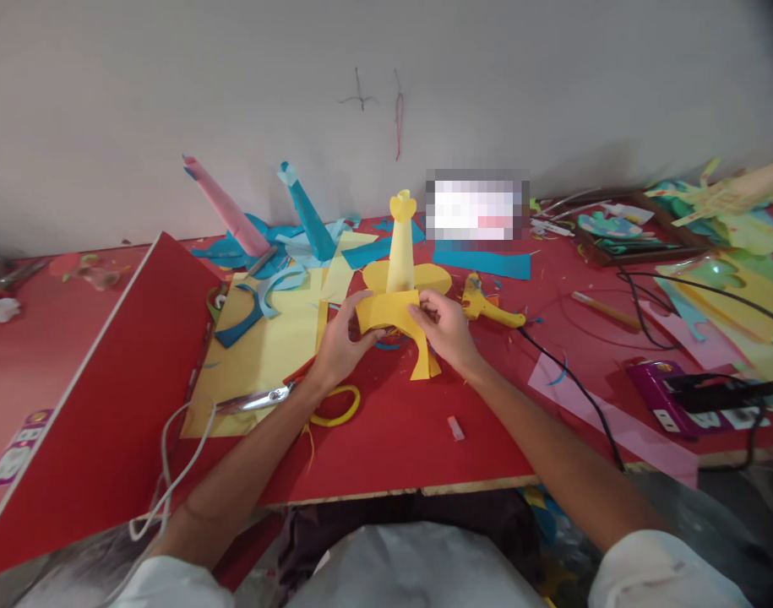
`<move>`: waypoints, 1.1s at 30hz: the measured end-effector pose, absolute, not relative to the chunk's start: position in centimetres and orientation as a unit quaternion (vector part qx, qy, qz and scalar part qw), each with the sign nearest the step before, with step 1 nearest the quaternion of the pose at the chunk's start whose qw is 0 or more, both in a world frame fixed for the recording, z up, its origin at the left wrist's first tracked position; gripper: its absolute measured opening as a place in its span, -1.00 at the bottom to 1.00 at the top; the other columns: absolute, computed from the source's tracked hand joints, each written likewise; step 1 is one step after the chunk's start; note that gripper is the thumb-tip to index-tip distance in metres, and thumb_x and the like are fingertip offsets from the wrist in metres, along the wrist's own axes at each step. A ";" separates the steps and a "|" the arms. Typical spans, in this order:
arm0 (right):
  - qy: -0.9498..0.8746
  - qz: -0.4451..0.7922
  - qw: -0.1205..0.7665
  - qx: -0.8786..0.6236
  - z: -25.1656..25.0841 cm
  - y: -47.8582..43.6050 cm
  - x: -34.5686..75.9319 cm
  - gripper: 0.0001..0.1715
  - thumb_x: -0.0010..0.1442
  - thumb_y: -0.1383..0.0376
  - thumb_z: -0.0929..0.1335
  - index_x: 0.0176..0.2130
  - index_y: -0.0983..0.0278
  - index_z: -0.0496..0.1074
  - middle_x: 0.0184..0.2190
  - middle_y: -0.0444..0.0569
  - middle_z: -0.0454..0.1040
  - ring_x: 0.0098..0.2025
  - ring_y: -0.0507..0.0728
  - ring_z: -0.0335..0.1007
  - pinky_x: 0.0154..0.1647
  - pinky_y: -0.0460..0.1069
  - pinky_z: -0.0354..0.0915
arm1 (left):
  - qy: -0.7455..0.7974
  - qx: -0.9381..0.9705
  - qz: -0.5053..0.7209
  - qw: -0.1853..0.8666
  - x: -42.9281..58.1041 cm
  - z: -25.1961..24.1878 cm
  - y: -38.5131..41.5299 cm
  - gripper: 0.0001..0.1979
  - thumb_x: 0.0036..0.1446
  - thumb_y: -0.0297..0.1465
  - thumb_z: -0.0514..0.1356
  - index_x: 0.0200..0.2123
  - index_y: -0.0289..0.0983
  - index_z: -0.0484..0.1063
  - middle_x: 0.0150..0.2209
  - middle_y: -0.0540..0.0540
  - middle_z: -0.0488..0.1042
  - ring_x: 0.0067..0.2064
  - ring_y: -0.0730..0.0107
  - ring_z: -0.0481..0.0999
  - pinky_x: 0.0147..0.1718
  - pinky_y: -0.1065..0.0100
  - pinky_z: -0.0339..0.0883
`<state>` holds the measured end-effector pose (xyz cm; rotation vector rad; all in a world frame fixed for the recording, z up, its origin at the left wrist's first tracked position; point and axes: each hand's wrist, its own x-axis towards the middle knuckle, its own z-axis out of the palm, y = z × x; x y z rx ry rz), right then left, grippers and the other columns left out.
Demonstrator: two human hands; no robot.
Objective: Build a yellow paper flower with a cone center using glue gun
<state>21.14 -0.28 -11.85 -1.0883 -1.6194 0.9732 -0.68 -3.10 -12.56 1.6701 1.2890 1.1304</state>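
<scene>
Between my two hands is a piece of orange-yellow paper [395,309] with a curved cut-out and a strip hanging down on the right. My left hand [346,342] pinches its left end, thumb below. At the right end, the fingers and thumb of my right hand [446,325] close on the same paper. Just behind stands a pale yellow paper cone [401,249], upright, with a rounded yellow piece around its top. Yellow rounded paper shapes [433,277] spread at the cone's base. Near my left forearm lie scissors [259,399] with a yellow handle loop.
A yellow glue gun [492,311] with a black cable lies right of my hands. Pink [231,211] and blue [310,215] paper cones lean behind, left. A red board [126,397] stands at left. A purple power box [671,401] sits at right. Paper scraps cover the red table [411,456].
</scene>
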 end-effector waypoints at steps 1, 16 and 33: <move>-0.662 0.391 0.460 -0.444 -11.8 -0.3 21.1 -0.51 0.35 -0.14 0.35 -0.33 0.19 0.29 -0.51 -0.17 0.28 -0.45 0.07 0.20 -0.39 0.00 0.08 | 0.503 0.651 0.433 0.368 -0.7 -12.4 -3.2 -0.33 0.20 -0.21 0.40 0.31 -0.16 0.29 0.17 -0.20 0.52 -0.02 0.24 0.61 -0.10 0.30 0.51; -0.625 0.473 0.458 -0.420 -12.1 -0.3 20.8 -0.44 0.23 -0.21 0.44 -0.26 0.21 0.39 -0.46 -0.14 0.33 -0.40 0.09 0.26 -0.36 -0.01 0.13 | 0.472 0.625 0.491 0.382 -1.1 -13.2 -2.8 -0.53 0.28 -0.20 0.33 0.19 -0.18 0.38 -0.04 -0.14 0.55 -0.30 0.37 0.58 -0.25 0.30 0.49; -0.649 0.424 0.456 -0.438 -11.7 -0.4 21.1 -0.34 0.27 -0.26 0.38 -0.45 0.22 0.31 -0.58 -0.20 0.18 -0.51 0.03 0.05 -0.44 0.00 -0.04 | 0.425 0.544 0.559 0.460 -0.6 -12.4 -2.9 -0.61 0.31 -0.10 0.32 -0.05 -0.23 0.30 -0.35 -0.02 0.58 -0.40 0.40 0.64 -0.37 0.37 0.54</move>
